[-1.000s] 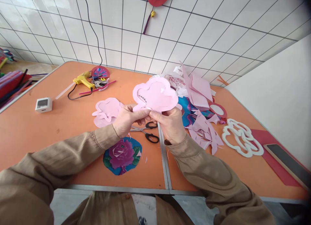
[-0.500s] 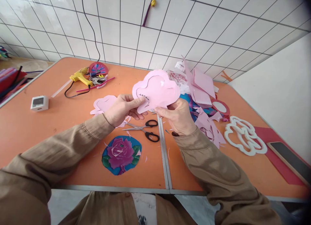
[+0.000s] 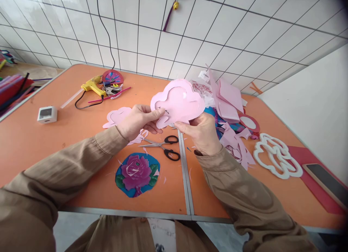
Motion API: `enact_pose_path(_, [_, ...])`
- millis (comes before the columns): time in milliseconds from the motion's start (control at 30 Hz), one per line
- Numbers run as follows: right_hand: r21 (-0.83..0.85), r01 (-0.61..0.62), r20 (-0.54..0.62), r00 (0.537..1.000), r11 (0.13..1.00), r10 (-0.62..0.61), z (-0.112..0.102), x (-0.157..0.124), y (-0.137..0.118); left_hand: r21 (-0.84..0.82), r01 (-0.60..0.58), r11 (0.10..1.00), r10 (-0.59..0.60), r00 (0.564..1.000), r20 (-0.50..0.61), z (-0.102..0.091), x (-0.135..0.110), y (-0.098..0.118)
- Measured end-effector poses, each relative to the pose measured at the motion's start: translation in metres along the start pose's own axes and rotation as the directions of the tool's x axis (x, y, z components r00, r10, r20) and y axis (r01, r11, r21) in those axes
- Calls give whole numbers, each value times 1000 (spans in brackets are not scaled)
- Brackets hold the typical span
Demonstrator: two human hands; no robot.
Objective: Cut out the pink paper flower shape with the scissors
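Observation:
Both hands hold up a pink paper cloud cutout (image 3: 179, 99) above the table; a raised or layered border runs round its edge. My left hand (image 3: 140, 120) pinches its lower left part, thumb on top near small dark printed marks. At the lower right edge, my right hand (image 3: 202, 130) grips it between thumb and fingers. Black-handled scissors (image 3: 165, 147) lie spread on the table below. A second pink cloud piece (image 3: 117, 116) lies behind my left hand. Closer to me is a round blue cutout with a purple rose (image 3: 137, 174), small pink scraps on it.
A yellow glue gun (image 3: 94, 87) with its cord, keys (image 3: 112, 89) and a white box-shaped device (image 3: 47, 115) are at the left. To the right lie pink paper scraps (image 3: 236, 147), folded pink sheets (image 3: 228, 99), white cloud frames (image 3: 277, 156) and a phone (image 3: 324, 183).
The pink cloud cutout has tilted slightly in my hands, and my left thumb covers more of the dark marks. The whole view has shifted a little; both hands keep their hold.

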State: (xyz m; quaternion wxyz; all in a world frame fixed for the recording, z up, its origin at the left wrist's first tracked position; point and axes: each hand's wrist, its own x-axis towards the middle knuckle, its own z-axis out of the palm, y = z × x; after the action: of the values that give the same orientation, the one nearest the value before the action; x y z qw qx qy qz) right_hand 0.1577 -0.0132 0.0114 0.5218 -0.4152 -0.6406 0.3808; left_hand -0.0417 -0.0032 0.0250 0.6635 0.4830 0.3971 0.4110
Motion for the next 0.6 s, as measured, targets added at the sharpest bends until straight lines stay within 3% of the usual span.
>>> enact_pose_path(200, [-20,-30,-69,997,999,29,4,-2,-6,65,-55,996,55,998,-5,3,-3,0])
enact_pose_path(600, [-40,3,-68,998,999,-6,4,-3,-6,-63,-13,998,17,998,53,1,-1,-3])
